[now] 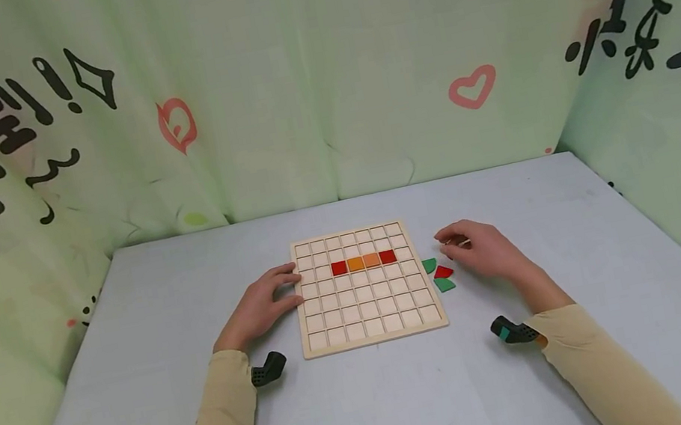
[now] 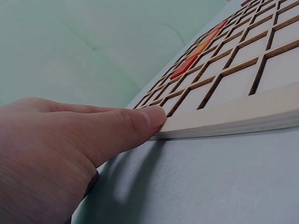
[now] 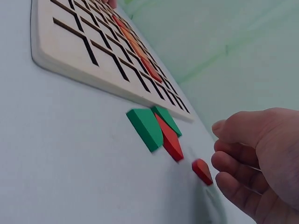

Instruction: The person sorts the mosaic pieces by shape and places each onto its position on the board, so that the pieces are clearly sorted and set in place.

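A square wooden grid board [image 1: 377, 340] lies flat on the table. Red and orange square tiles [image 1: 364, 262] form a short row in its cells. My left hand [image 1: 261, 306] rests against the board's left edge, thumb and fingertips touching the rim; the left wrist view shows the thumb [image 2: 135, 122] on it. Beyond the right edge, my right hand [image 1: 486, 247] hovers with loosely bent fingers and no piece visible in its grasp. Below those fingers lies a red piece [image 3: 202, 171], apart from them in the right wrist view and hidden in the head view.
Two green pieces with a curved side [image 1: 445, 284] and a red piece [image 1: 443, 272] lie by the board's right edge. A white table [image 1: 390, 416] carries everything. Pale green curtains [image 1: 320, 94] with black lettering stand behind and at both sides.
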### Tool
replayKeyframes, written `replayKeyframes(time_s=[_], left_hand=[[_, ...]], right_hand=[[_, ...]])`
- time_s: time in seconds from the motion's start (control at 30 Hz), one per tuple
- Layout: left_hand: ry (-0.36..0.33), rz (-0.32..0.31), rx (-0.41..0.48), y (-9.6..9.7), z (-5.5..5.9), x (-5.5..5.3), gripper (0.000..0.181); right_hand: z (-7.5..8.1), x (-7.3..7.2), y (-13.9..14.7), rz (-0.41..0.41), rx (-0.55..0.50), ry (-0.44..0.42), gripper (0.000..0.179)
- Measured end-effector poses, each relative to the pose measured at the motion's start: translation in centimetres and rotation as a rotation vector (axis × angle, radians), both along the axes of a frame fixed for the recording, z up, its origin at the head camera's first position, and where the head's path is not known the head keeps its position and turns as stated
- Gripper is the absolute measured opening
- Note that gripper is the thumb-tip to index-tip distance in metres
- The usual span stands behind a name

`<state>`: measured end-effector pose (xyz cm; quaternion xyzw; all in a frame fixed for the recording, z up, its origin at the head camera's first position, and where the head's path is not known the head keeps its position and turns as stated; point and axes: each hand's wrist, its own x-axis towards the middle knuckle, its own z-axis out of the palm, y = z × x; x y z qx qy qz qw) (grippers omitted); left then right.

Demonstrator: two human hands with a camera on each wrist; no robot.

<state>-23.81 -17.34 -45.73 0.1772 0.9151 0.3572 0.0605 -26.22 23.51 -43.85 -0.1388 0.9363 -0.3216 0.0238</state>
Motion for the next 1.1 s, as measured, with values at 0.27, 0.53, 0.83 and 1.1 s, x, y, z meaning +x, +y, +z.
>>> replayKeyframes(time_s=[0.27, 0.53, 0.83, 1.1], left_hand=[[-0.012, 0.002, 0.015, -0.1, -0.1, 0.0, 0.045], [-0.01, -0.008, 0.017, 0.0, -0.2, 0.1, 0.045], [-0.012, -0.005, 0.012, -0.1, -0.2, 0.1, 0.045], [-0.039, 0.005, 0.011, -0.1, -0.2, 0.0, 0.045]], right_hand=[[0.0, 1.3, 3.6, -0.029, 0.044, 0.009, 0.03], [0.1, 2.6, 4.5, -0.001, 0.084, -0.005, 0.028], [0.5, 4.2, 3.2, 0.089, 0.065, -0.014, 0.023], [0.6, 4.9, 1.5, 0.189, 0.06, -0.019, 0.027]])
